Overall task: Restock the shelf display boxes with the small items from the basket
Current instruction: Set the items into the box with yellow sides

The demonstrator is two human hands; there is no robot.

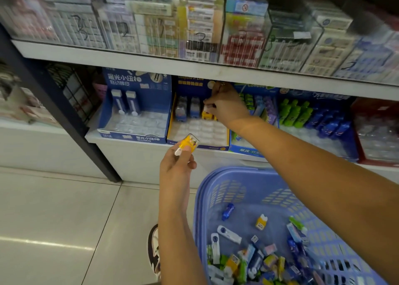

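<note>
My left hand [176, 166] pinches a small yellow item [187, 145] in front of the shelf edge. My right hand [226, 105] reaches into the yellow-sided display box [224, 137] and pinches another yellow item [207, 113] at its back row, beside two blue ones [188, 107]. The box's white tray shows many bare slots. The blue plastic basket [233, 189] stands on the floor at lower right, holding several small items [248, 258] in yellow, blue, green and white.
A blue display box [133, 120] with two white items stands left of the yellow one. Boxes with green and blue items [313, 116] stand to the right. A glass-fronted upper shelf [194, 64] overhangs. A dark post [64, 116] rises at left. A shoe [154, 250] rests on the tiled floor.
</note>
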